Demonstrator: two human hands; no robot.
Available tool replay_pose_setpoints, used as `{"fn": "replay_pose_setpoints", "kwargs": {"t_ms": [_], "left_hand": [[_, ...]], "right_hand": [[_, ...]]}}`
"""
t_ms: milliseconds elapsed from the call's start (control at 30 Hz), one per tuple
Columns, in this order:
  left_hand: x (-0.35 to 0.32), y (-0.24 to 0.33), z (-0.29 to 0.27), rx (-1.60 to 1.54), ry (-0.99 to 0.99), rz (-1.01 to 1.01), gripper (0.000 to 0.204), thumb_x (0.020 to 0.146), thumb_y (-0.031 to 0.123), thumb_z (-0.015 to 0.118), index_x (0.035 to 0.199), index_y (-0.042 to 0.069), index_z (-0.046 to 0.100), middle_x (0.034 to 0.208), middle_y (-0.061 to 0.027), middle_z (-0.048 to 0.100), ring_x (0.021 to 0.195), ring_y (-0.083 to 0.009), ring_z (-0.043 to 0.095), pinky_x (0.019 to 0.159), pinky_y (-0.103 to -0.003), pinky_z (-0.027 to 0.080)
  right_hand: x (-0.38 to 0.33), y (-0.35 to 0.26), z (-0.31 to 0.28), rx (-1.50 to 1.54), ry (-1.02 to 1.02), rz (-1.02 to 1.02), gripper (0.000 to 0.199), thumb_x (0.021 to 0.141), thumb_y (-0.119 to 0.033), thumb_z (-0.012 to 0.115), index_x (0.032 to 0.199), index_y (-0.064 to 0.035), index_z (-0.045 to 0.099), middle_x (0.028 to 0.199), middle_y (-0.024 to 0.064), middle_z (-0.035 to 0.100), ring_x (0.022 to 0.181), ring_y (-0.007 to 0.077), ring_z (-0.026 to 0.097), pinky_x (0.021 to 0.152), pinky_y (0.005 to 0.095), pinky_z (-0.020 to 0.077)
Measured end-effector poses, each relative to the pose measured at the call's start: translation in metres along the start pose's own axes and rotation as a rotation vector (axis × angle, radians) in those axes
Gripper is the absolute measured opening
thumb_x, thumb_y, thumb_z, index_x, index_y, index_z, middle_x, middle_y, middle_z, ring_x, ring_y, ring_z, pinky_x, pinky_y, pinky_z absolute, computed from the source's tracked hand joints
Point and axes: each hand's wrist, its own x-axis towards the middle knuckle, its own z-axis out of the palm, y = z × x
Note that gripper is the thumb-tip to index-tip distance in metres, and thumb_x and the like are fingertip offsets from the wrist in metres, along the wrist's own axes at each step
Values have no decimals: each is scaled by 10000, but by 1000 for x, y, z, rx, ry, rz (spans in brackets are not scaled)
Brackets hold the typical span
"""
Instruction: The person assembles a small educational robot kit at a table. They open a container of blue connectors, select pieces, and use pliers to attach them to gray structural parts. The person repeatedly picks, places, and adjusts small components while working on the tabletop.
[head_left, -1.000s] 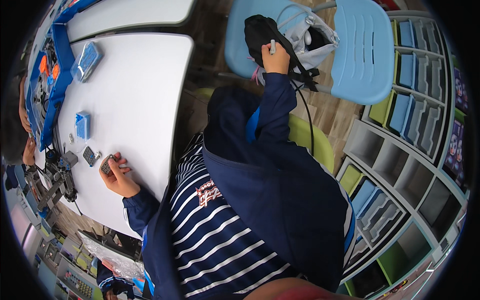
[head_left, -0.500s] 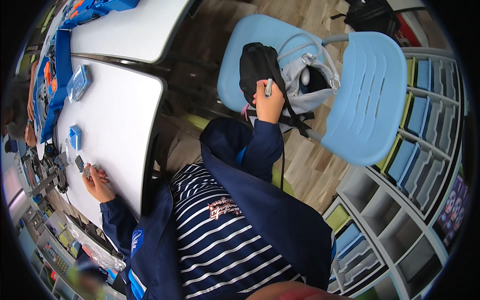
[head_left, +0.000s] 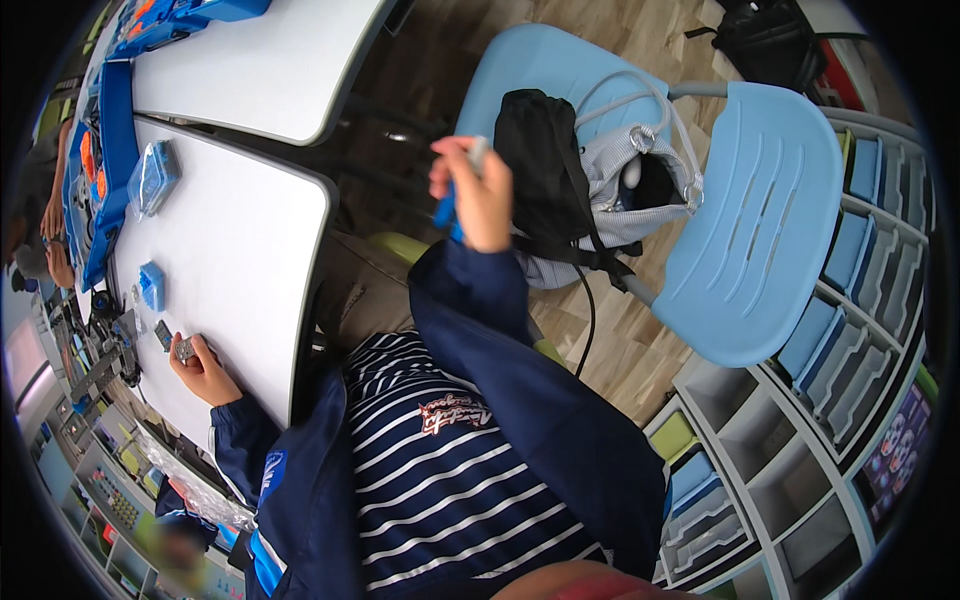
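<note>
Over the white table (head_left: 230, 240), my left hand (head_left: 207, 378) is closed on a small grey building piece (head_left: 186, 349). A dark grey piece (head_left: 163, 335) shows just beyond its fingertips; I cannot tell whether it is joined on. My right hand (head_left: 482, 200) is raised off the table's right edge, blurred by motion. It is closed round a slim pen-like stick (head_left: 478, 152), whitish where it shows above the fingers. Something blue (head_left: 445, 210) sticks out below them, perhaps the same stick. The black bag (head_left: 543, 165) is just right of this hand.
A striped bag (head_left: 635, 190) with an open mouth rests by the black one on a light-blue chair (head_left: 750, 220). The table bears a clear case (head_left: 153, 178), a small blue box (head_left: 151, 287) and a blue parts tray (head_left: 118, 150). Another person's hand (head_left: 57, 215) is at far left.
My right hand has moved left, away from the black bag, with the stick still in it. My left hand stays near the same spot, with the grey piece.
</note>
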Motion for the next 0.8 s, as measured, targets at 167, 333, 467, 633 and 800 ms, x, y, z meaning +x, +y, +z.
{"fn": "replay_pose_setpoints", "kwargs": {"t_ms": [167, 333, 467, 633, 800], "left_hand": [[-7, 11, 10, 82, 43, 65, 386, 1011, 155, 652, 1345, 14, 518, 817, 18, 561, 672, -37, 448, 576, -196, 355], [-15, 26, 25, 264, 108, 65, 406, 1017, 181, 652, 1364, 13, 524, 792, 47, 444, 663, -45, 340, 562, -218, 302], [-16, 42, 36, 426, 137, 25, 396, 1027, 209, 631, 1356, 13, 528, 786, 51, 426, 658, -40, 327, 557, -220, 283], [-12, 59, 54, 427, 107, 24, 337, 1033, 183, 599, 1317, 16, 529, 811, 45, 444, 663, -42, 337, 569, -217, 292], [-8, 76, 72, 476, 90, 8, 334, 1029, 149, 572, 1334, 34, 496, 842, 31, 458, 667, -44, 344, 578, -216, 296]], "right_hand": [[123, 149, 51, 134, 27, 292, 118, 915, -94, 642, 884, 19, 636, 720, 110, 654, 541, 166, 608, 511, 302, 477], [209, 261, 70, -705, 29, 466, 250, 937, -220, 644, 955, 26, 679, 799, 144, 705, 670, 218, 699, 585, 370, 548], [247, 281, 42, -853, 89, 427, 252, 942, -226, 644, 962, 23, 679, 809, 139, 704, 680, 215, 695, 590, 367, 546], [326, 248, -19, -1010, 223, 201, 256, 947, -234, 644, 969, 18, 679, 821, 134, 702, 693, 212, 690, 597, 363, 543], [426, 209, -63, -1115, 288, 57, 259, 952, -242, 643, 977, 13, 679, 832, 128, 700, 706, 209, 684, 603, 360, 541]]}}
